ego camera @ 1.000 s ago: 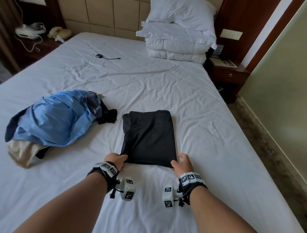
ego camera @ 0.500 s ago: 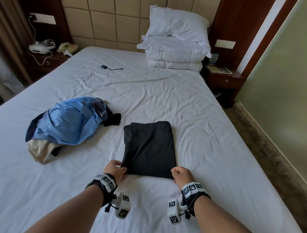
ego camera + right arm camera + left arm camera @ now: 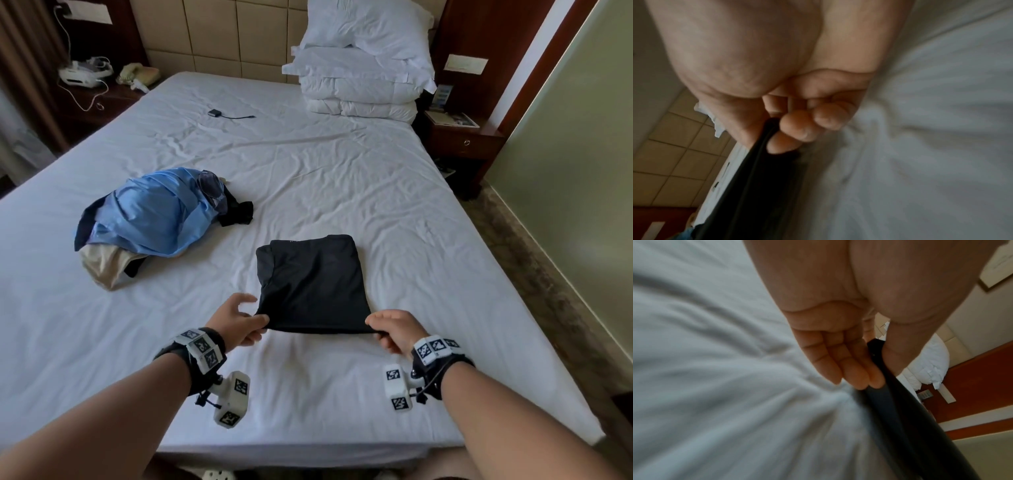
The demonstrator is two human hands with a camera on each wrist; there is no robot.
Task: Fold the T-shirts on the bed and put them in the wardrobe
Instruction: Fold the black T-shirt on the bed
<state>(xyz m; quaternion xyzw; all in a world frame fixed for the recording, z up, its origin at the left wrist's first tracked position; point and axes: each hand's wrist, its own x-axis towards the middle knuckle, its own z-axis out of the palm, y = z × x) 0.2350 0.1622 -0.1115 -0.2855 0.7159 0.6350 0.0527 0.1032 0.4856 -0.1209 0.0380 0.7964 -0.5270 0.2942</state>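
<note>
From the head view, a folded black T-shirt point(image 3: 311, 284) lies on the white bed point(image 3: 342, 178), near the bed's front edge and about halfway across. The left hand point(image 3: 239, 320) pinches its near left corner. The right hand point(image 3: 394, 329) pinches its near right corner. That near edge is lifted a little off the sheet. A pile of clothes point(image 3: 150, 219) with a blue one on top sits toward the bed's left edge. Pillows point(image 3: 363, 68) are stacked at the far right corner.

From the left wrist view, the thumb and fingers point(image 3: 849, 368) press the black cloth between them.

From the right wrist view, curled fingers point(image 3: 797, 128) and thumb pinch the black cloth above the sheet.
</note>
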